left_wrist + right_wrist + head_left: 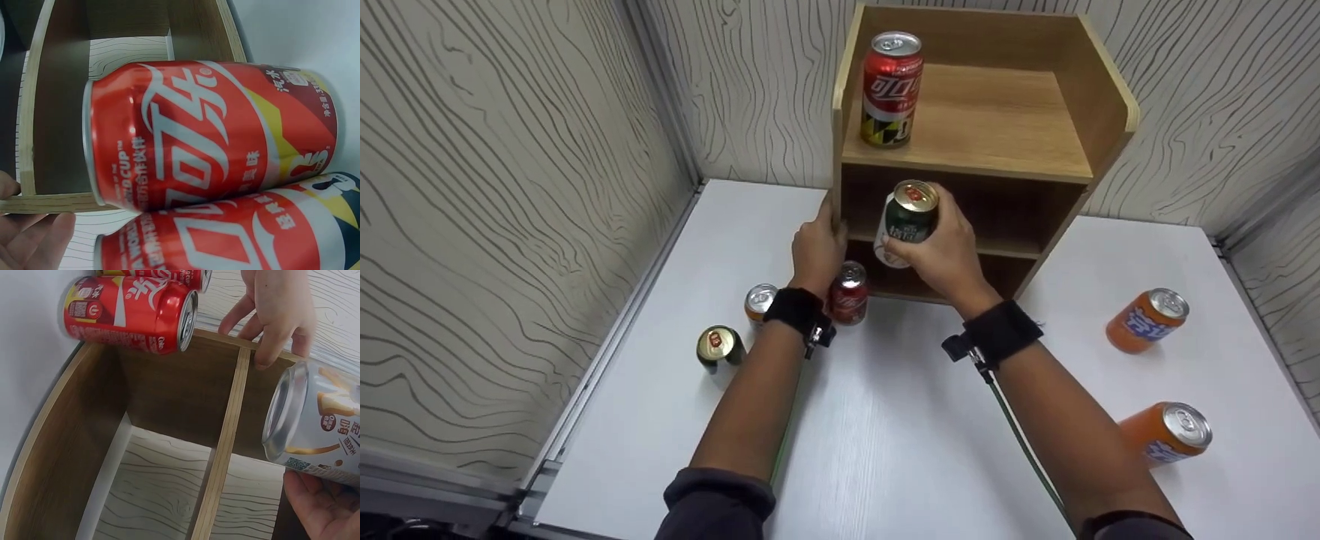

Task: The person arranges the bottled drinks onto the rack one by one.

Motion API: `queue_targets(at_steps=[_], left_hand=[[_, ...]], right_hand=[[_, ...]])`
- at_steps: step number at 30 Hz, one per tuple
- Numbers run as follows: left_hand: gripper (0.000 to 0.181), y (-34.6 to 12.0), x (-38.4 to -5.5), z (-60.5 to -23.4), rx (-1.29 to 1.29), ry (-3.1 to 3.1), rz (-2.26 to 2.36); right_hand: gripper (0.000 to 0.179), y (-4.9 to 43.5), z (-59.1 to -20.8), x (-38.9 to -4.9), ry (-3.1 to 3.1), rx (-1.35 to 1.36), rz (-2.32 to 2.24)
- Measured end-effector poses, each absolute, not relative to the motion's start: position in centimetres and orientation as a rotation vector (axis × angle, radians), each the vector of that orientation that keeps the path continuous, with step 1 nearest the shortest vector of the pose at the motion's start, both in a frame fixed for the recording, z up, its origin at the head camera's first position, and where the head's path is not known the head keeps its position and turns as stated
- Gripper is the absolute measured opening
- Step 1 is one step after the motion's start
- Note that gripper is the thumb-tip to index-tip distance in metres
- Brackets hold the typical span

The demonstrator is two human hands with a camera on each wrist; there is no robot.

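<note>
My right hand [949,251] grips a dark green and white drink can [910,221], gold lid up and slightly tilted, in front of the shelf's middle compartment. In the right wrist view the can's [329,424] silver base faces the opening. With thumb inside and fingers outside, my left hand [819,251] holds the left side panel of the wooden shelf [967,169]. Beside that wrist, a red cola can [849,296] stands at the shelf's foot. The left wrist view has this can [208,129] close against another red can [236,239]. Another red cola can [892,88] stands on the shelf's top board.
Left of my left forearm stand a green can with a gold lid [718,351] and an orange can [760,300]. Two orange cans [1146,321] are on the right of the white table [840,465], the nearer one partly behind my right forearm. Wood-patterned walls [510,187] enclose the table.
</note>
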State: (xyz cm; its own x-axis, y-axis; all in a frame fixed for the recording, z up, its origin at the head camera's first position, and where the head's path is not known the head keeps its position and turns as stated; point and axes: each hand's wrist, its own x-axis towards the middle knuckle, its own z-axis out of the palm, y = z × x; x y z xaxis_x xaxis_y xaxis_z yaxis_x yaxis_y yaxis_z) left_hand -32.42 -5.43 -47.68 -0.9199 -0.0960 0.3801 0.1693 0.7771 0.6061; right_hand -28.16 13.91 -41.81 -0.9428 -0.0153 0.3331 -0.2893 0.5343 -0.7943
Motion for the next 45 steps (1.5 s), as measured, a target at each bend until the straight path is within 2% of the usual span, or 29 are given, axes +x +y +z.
queue_targets(at_steps=[16,36,45], left_hand=[[0.052,-4.9,-32.5,-47.8,-0.079,-2.570,-0.907],[0.058,-5.1,-32.6,-47.6,-0.066,-2.602,-0.915],[0.057,-5.5,-32.6,-47.8,-0.092,-2.576,-0.914]], right_hand=[[0.093,12.6,-41.7,-30.3,-2.548,0.257,1.353],[0.083,10.9,-41.3,-32.8,-2.644,0.071,1.422],[0.078,10.3,-41.6,-33.7,-2.659,0.080,1.413]])
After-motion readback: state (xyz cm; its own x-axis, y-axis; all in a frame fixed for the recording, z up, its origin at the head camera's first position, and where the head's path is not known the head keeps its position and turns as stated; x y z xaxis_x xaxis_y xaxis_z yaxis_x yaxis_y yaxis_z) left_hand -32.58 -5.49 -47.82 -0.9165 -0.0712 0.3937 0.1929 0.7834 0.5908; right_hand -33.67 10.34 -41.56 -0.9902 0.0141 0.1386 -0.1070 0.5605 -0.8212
